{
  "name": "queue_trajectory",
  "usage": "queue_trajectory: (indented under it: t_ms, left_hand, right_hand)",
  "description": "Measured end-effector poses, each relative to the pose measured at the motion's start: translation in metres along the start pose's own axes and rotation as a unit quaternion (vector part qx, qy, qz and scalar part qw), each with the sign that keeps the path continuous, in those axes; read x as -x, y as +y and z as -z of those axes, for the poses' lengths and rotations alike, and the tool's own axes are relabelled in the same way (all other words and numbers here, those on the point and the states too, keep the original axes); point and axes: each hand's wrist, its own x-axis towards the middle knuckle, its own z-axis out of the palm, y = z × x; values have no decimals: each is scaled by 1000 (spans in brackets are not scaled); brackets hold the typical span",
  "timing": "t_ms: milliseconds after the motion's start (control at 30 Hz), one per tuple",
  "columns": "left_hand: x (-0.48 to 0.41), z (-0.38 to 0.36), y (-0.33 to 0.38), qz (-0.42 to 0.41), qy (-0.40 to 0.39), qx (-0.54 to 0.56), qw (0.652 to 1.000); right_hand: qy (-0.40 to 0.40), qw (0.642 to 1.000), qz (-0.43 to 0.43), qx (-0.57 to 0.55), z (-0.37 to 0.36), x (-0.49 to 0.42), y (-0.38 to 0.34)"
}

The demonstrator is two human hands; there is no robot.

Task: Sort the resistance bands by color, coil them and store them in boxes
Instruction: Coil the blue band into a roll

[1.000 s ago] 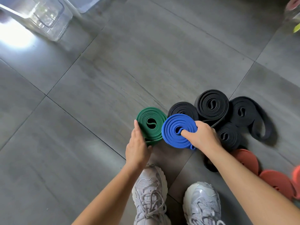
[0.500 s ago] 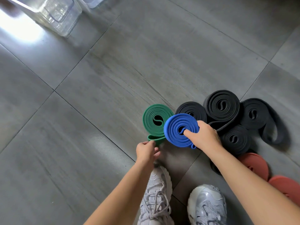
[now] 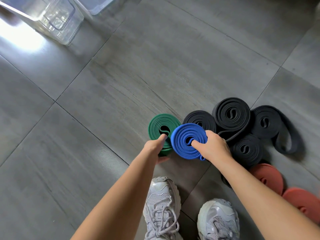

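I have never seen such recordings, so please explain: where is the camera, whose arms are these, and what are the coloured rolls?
There is no machine: a person wears a camera on the head, which looks down at their own arms and shoes. The rolls are coiled resistance bands on the tiled floor. The left hand grips the green band; the right hand holds the blue band, which overlaps the green one. Beside them lie black bands and, nearer the feet, red bands. At the top left stand clear boxes.
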Motion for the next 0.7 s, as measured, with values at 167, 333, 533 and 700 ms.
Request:
queue_trajectory:
  t_ms: [167,333,533,700]
  left_hand:
    - [-7,7,1,-4,-1,-39,999]
    - [-12,43,13,-127,94,-345,925]
    - [-12,55,3,-288,133,-520,793]
    - [-25,54,-41,-343,187,-217,895]
  right_hand:
    - [-7,1000,3,-6,1,7,5]
    - [-7,1000,5,-10,0,13,11]
    - [-14,1000,4,-7,-3,15,4]
    - [-18,1000,-4,8,-10,16,0]
